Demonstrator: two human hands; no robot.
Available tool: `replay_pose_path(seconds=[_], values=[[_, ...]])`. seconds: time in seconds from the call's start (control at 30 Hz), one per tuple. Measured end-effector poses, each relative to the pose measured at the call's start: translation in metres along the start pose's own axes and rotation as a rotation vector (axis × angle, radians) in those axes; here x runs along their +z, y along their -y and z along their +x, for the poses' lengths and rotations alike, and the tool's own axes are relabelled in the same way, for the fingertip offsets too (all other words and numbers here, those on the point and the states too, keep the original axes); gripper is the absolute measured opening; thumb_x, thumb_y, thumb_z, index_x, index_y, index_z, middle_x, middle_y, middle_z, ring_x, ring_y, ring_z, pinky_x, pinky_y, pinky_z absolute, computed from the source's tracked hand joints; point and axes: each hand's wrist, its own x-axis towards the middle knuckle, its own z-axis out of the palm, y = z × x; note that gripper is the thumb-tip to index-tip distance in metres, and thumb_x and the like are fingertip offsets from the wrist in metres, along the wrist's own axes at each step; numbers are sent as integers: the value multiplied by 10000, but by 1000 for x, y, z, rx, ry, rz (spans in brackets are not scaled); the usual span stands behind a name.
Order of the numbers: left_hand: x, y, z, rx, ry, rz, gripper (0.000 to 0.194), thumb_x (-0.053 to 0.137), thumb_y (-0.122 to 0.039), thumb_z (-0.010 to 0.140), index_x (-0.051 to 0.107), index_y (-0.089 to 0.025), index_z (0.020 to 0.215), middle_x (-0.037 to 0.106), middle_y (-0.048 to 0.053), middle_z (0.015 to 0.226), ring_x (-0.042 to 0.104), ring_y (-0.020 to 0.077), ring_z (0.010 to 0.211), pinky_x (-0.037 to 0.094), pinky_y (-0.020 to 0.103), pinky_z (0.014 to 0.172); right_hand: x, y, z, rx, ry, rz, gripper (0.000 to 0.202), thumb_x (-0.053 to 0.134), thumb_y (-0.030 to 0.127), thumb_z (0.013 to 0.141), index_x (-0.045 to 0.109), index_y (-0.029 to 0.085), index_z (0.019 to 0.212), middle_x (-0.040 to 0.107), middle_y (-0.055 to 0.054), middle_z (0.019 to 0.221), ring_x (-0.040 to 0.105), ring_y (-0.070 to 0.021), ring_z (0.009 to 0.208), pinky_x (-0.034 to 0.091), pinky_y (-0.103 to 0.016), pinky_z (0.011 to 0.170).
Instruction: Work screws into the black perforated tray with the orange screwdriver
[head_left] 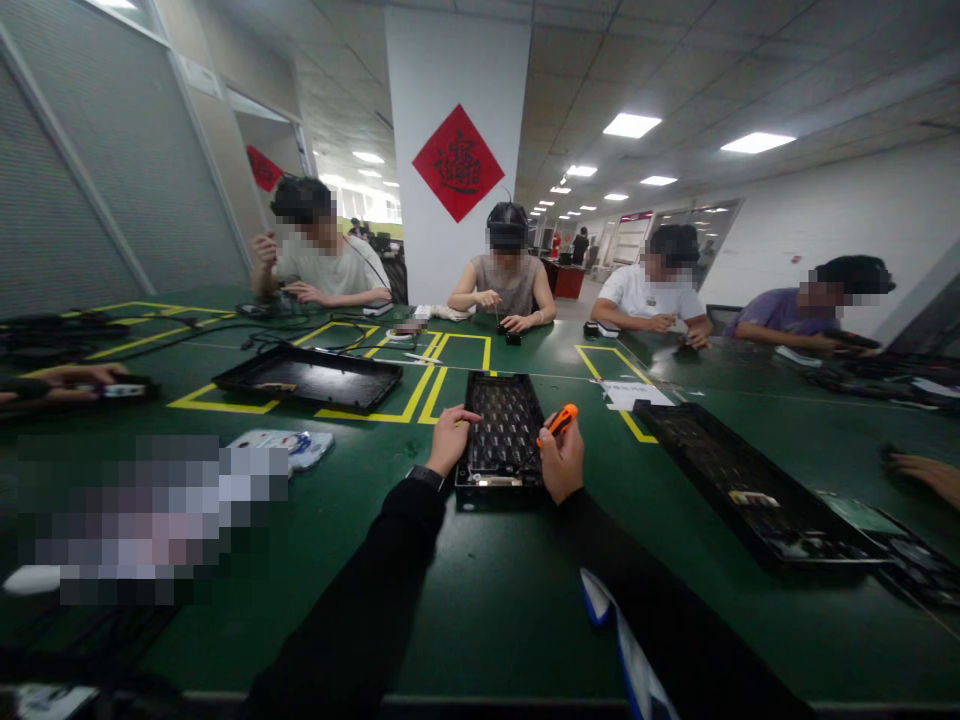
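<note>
A black rectangular case [501, 425] with rows of small raised shapes inside lies on the green table in front of me. At its near end is a pale metallic part. My left hand [451, 440] rests at the case's left edge, its index finger stretched over the rim and nothing seen in its grasp. On the right side, my right hand [562, 462] is closed round an orange and black screwdriver-like tool [562, 419]; the tool's tip is not clear to see.
A black tray [311, 378] lies to the left, and a long black tray [750, 490] to the right. Papers [636, 395], cables and yellow tape lines are on the green table [480, 620]. Several people sit around it; other hands show at both sides.
</note>
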Motion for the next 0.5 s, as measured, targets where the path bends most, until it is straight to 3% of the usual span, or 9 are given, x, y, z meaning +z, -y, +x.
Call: replay_pose_path(seconds=[0.5], values=[[1, 4, 0, -5, -3, -25, 288, 424, -100, 671, 686, -177, 759, 566, 60, 1087, 478, 190, 1083, 322, 329, 977, 0, -2, -2, -56, -1, -23, 101, 451, 205, 731, 461, 186, 830, 455, 28, 659, 443, -116, 592, 363, -245, 563]])
